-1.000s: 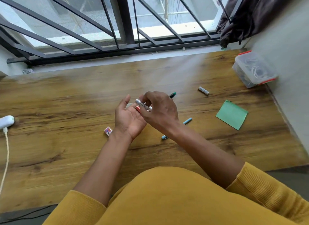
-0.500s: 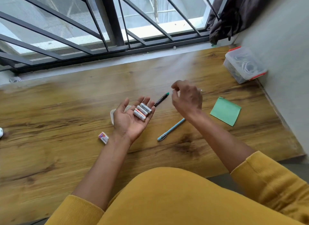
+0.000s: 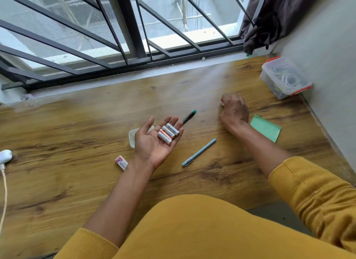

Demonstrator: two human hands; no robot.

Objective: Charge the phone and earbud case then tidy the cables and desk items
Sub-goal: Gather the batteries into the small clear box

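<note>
While the left hand [image 3: 154, 143] lies palm up above the wooden desk [image 3: 77, 181], fingers relaxed and spread, three batteries [image 3: 169, 133] rest side by side across the base of its fingers, carried rather than clasped. Further right, the right hand [image 3: 234, 110] is down on the desk with its fingers curled under; whether they close on anything I cannot tell from here. Between the two hands, a dark pen with a green tip [image 3: 189, 116] lies just past the left fingertips, and a light blue pen [image 3: 199, 152] lies nearer. Just right of the right wrist sits a green sticky-note pad [image 3: 266, 128]. A clear lidded box with red clips [image 3: 285, 77], holding coiled white cables, stands in the far right corner against the wall. A small eraser [image 3: 121, 163] lies beside the left wrist, with a pale translucent lid [image 3: 133, 138] partly hidden behind that hand. At the left edge, a white charger with its cable [image 3: 4, 156] rests on the desk.
</note>
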